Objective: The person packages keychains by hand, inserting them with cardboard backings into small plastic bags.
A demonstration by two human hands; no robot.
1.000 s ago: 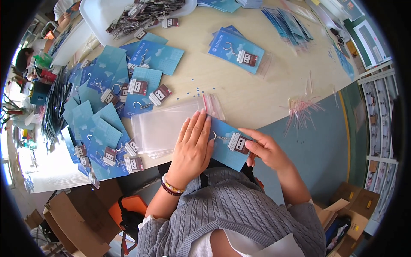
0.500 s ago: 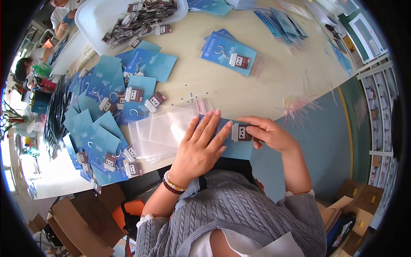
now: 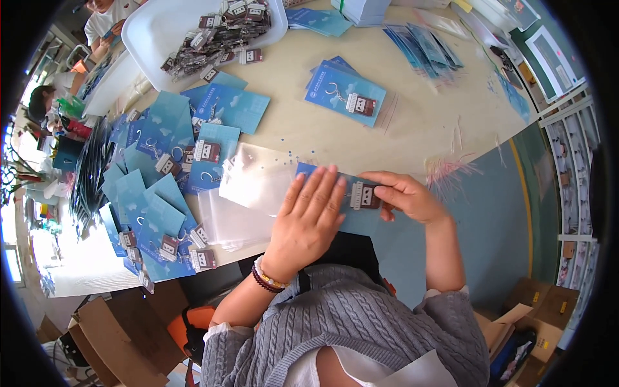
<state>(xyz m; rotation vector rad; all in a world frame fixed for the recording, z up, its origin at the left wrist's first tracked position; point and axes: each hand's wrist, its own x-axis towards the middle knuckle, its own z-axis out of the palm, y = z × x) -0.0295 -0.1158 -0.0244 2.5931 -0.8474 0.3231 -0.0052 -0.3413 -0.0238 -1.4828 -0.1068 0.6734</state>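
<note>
My left hand [image 3: 309, 216] lies flat, fingers stretched out, across the left part of a blue card [image 3: 358, 224] at the table's near edge. Attached to that card is a brown and white keychain [image 3: 365, 196] with a small face-like pattern. The card's right edge is pinched between the thumb and fingers of my right hand [image 3: 409, 201], beside the keychain. Whether a clear bag encloses the card, I cannot tell. Just left of my left hand, clear plastic bags [image 3: 235, 222] lie in a loose stack, partly under its wrist side.
Blue cards with keychains [image 3: 155, 206] are heaped at the left. A white tub [image 3: 140, 46] holds many keychains at the back. Farther off lie a card with its keychain [image 3: 346, 93], bagged cards [image 3: 422, 48] and thin plastic strips [image 3: 446, 174] on the right edge.
My left hand has slid slightly right over the card. A clear bag beside it has shifted up and away from the stack. The red-striped strip above my fingers no longer shows.
</note>
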